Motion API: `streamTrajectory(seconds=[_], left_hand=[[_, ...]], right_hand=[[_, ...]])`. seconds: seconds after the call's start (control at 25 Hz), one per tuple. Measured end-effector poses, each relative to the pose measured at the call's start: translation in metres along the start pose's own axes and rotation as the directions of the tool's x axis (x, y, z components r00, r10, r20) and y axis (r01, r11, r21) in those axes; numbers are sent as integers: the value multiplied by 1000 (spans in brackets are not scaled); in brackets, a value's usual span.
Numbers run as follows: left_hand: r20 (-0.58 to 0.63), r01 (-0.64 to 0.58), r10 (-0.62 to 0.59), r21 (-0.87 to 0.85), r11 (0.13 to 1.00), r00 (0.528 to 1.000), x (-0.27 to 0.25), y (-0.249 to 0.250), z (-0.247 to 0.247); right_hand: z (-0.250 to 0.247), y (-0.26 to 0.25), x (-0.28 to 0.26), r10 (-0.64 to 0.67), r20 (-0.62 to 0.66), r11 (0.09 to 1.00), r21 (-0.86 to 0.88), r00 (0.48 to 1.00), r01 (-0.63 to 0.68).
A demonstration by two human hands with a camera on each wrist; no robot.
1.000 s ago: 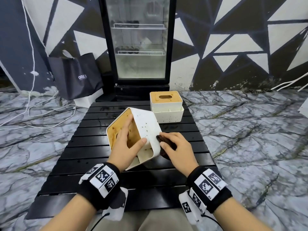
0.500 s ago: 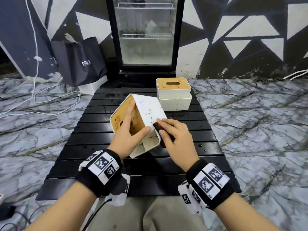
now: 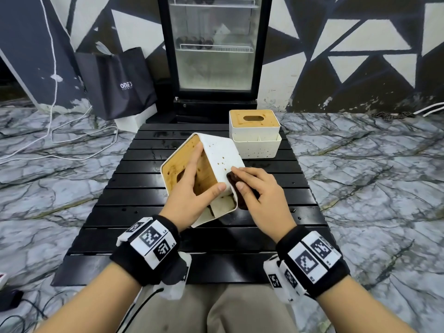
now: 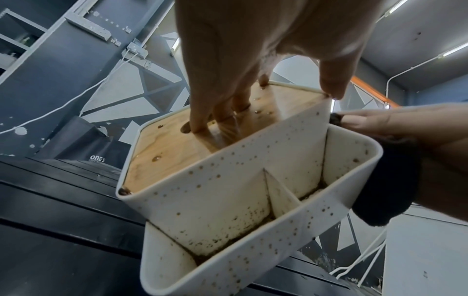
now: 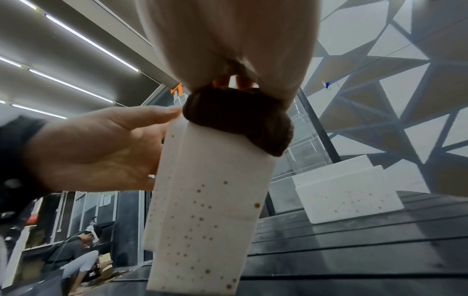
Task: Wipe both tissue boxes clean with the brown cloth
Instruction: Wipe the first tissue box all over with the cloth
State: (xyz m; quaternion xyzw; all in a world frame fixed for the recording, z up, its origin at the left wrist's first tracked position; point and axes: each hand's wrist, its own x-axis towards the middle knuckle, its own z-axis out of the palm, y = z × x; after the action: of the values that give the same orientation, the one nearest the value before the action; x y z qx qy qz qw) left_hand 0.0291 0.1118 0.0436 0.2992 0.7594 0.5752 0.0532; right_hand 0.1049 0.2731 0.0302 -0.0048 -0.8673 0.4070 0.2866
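White lettering on the black bag (image 3: 113, 92) reads "ONE", with smaller print beneath too blurred to read.

Two tissue boxes stand on the black slatted table (image 3: 144, 212): one tilted tissue box (image 3: 222, 155) at its middle and one upright tissue box (image 3: 254, 145) near its far right corner. One brown cloth (image 3: 234, 180) and two hands, the left hand (image 3: 192, 195) and the right hand (image 3: 262, 195), are over the table's middle. Past the table's far edge stand one glass-door fridge (image 3: 216, 56) and one black bag (image 3: 120, 85). The white cables (image 3: 56, 78) left of the table look like two, though their loops overlap. One other person (image 5: 76, 254) shows beyond the table.
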Motion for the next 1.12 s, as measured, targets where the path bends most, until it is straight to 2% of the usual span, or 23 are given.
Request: streamTrajectory(seconds=[0.08,0.24,0.36,0.6,0.72,0.92,1.12], left_hand=[[3,14,-14,11,1000,1000,1,0,-1],[73,-2,0,25,1000,997,5,1,-4],[128,-6,4,12,1000,992,7,2,-5],[143,-12,7,29,1000,990,9,2,-4],[165,-16,13,20,1000,986,11,3,-3],[166,3,-2,-5,1000,986,12,7,-2],[180,-10,10,-3,1000,984,15,8,-4]], right_hand=[[-1,3,-4,23,-8,1000,-11,1000,-23],[5,-5,-4,-55,-31,998,-13,998,54],[3,-5,9,-45,-24,999,7,999,45],[7,-5,3,-65,-71,998,1,995,65],[6,-8,12,-69,-45,997,13,997,70],[4,-5,11,12,-75,999,33,997,-10],[9,-16,16,-34,-42,999,39,999,36]])
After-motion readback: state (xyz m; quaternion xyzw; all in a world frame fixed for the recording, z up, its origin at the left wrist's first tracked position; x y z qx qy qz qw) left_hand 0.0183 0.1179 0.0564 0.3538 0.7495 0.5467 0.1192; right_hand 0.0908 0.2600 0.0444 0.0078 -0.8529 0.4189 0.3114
